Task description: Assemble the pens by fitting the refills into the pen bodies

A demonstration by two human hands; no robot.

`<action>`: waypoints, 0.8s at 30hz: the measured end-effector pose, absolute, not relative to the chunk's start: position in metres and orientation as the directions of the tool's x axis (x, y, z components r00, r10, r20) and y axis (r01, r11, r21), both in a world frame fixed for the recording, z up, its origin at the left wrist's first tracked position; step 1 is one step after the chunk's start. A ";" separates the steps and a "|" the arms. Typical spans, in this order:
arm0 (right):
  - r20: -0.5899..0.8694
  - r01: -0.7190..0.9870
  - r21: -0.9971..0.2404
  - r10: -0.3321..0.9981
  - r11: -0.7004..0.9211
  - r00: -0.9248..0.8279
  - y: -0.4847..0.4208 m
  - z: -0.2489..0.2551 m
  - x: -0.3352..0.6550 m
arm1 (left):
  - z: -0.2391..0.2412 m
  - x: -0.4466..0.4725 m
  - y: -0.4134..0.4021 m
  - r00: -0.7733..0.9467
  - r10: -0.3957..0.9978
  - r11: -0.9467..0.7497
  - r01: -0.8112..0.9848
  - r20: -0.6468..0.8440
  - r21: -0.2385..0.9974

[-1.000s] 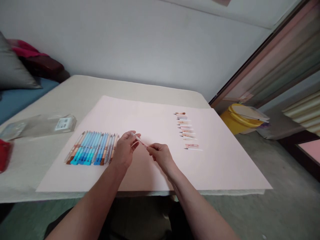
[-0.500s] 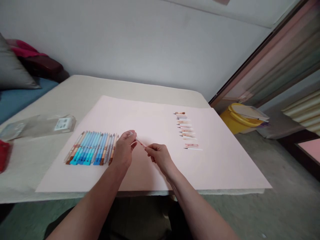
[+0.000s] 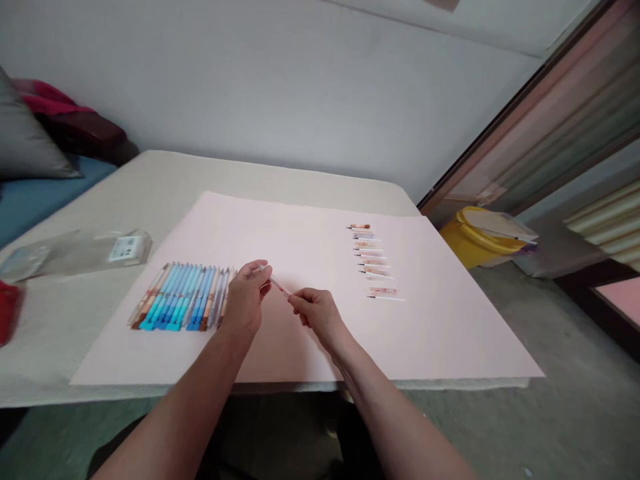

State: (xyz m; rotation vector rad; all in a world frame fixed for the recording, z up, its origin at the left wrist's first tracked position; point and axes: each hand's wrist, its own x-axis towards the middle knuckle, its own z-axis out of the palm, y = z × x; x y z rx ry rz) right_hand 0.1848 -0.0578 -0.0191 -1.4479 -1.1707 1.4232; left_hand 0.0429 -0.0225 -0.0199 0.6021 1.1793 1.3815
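Between my two hands a slim pen (image 3: 278, 285) with a whitish barrel and reddish marks is held aslant above the pink sheet (image 3: 310, 353). My left hand (image 3: 249, 288) is closed on its upper-left end. The fingertips of my right hand (image 3: 315, 308) pinch its lower-right end. Left of my left hand lies a row of pens (image 3: 183, 297) in blue, turquoise, brown and clear, side by side; my hand hides part of the row's right end. To the right, several short barrel pieces (image 3: 383, 291) and thin white refills (image 3: 389, 299) with dark tips form a column.
The pink sheet covers much of a cream-clothed table (image 3: 270, 175) against a white wall. A clear plastic bag (image 3: 83, 257) with a label lies at the left, near a red item (image 3: 7, 310). A yellow bucket (image 3: 463, 239) stands on the floor at right.
Both hands have shifted very slightly left with the pen still between them. The pens and the pieces on the sheet have not moved.
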 end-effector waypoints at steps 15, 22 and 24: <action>-0.281 0.042 -0.960 0.958 -0.278 -0.064 -0.059 -0.021 0.185 | -0.011 0.043 -0.023 -0.183 0.941 0.158 -0.501 -0.283 0.851; -0.280 0.001 -0.960 0.958 -0.281 -0.062 -0.058 -0.022 0.186 | -0.012 0.043 -0.022 -0.132 0.957 0.137 -0.579 -0.258 0.804; -0.270 0.029 -0.963 0.962 -0.268 -0.050 -0.058 -0.022 0.185 | -0.013 0.044 -0.022 -0.182 0.940 0.160 -0.515 -0.290 0.842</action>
